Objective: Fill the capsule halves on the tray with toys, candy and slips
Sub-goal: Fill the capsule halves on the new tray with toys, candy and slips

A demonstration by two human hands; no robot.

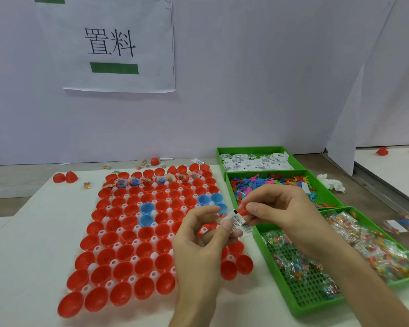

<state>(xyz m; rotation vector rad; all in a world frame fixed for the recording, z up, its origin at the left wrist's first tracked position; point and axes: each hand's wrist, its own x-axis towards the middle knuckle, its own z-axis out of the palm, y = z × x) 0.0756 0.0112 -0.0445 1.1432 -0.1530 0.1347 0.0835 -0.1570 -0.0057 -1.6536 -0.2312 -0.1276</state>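
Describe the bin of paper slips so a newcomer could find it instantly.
Find the white tray of red plastic capsule halves. Right of it runs a row of three bins; take the farthest green plastic bin. It alone holds flat white printed paper slips, not colourful plastic toys or clear candy bags.

Part of the tray (109,283) on its right side is covered by the left hand (198,239), so the capsule halves (125,252) under it can't be counted. A red toy (242,210) is pinched in the right hand (279,208), but it's mostly buried by fingertips, so its shape can't be made out. The print on the slip (237,223) held between both hands is too small to be read. The candy bin (302,303) gets clipped at the right edge, and both forearms are cut off at the bottom.
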